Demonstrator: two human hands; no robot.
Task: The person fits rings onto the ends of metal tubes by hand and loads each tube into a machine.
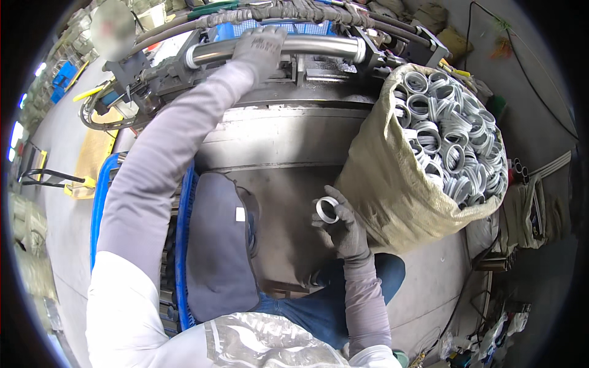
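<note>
Grey gloves, grey sleeves, white top, jeans

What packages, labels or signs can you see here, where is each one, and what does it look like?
Sack: right of the machine, beside the right hand, which holds a metal ring; tan woven bag, open top, full of silvery metal rings.
Label: on the dark cushion at lower centre; small white rectangle.
Plastic bags: floor, lower right; small, clear, crumpled.
No signs or screens in view.

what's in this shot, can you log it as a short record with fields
left hand: gloved left hand on a shiny metal tube on the machine
right hand: gloved right hand holding one metal ring
sack: open sack full of rings to the right
crate: blue crate at the left
</note>
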